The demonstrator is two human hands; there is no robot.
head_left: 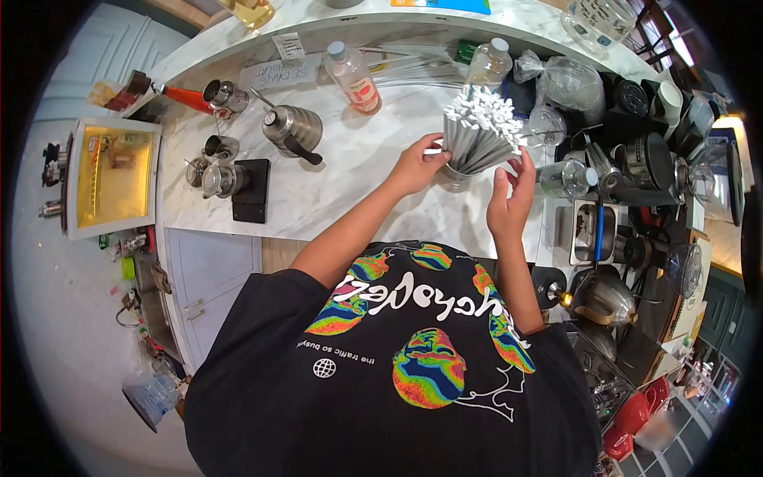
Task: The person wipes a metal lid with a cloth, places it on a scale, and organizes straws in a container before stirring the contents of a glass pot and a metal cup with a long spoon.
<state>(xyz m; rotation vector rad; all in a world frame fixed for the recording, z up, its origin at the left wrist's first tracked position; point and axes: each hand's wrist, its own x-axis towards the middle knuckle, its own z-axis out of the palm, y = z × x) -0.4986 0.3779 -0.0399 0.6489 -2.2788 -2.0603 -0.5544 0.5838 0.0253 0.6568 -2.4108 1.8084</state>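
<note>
A thick bunch of grey straws with white tips (477, 139) stands in a clear cup (456, 174) on the marble counter, leaning to the right. My left hand (420, 165) grips the bunch's left side, thumb and fingers against the straws. On the other side, my right hand (510, 195) has its fingers apart and curved around the right edge, fingertips at the straws. Its palm faces the cup. Behind the bunch is a clear capped bottle (488, 63); another clear bottle (568, 179) lies just right of my right hand.
A pink-labelled bottle (354, 79) and a gooseneck kettle (292, 129) stand to the left. Farther left are a black scale (252, 191) and a glass server (222, 181). Crowding the right side are a metal container (586, 230), cups and a steel kettle (604, 298).
</note>
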